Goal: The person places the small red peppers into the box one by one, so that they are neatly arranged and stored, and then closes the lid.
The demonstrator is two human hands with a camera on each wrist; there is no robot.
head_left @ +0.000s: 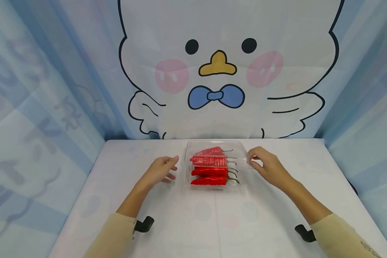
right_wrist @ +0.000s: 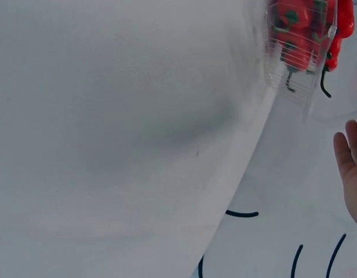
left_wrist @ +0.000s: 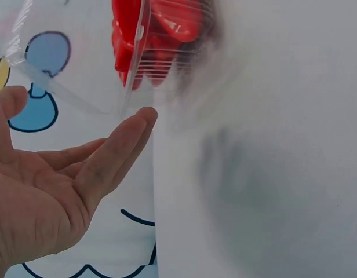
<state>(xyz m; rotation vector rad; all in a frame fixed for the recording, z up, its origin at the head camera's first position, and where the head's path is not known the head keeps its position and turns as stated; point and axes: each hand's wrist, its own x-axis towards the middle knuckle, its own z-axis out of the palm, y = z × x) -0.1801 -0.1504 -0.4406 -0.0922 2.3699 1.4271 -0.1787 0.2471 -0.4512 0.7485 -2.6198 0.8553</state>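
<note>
A clear plastic clamshell box (head_left: 245, 182) stands at the back middle of the table, with several red peppers (head_left: 209, 181) inside, green stems to the right. Its transparent lid (head_left: 237, 147) is tilted up above the peppers. My right hand (head_left: 267, 166) pinches the lid's right edge between thumb and fingertips; in the right wrist view only part of this hand shows, beside the box. Left of the box, my left hand (head_left: 162, 170) is held with thumb and fingers apart and nothing between them. In the left wrist view its fingertips (left_wrist: 146, 113) point at the box's rim.
The white-covered table (head_left: 213, 229) reaches back to a hanging cloth (head_left: 225, 122) printed with a cartoon bird. Blue patterned curtains (head_left: 35, 118) flank both sides. A black strap end (head_left: 144, 224) sticks out at each sleeve.
</note>
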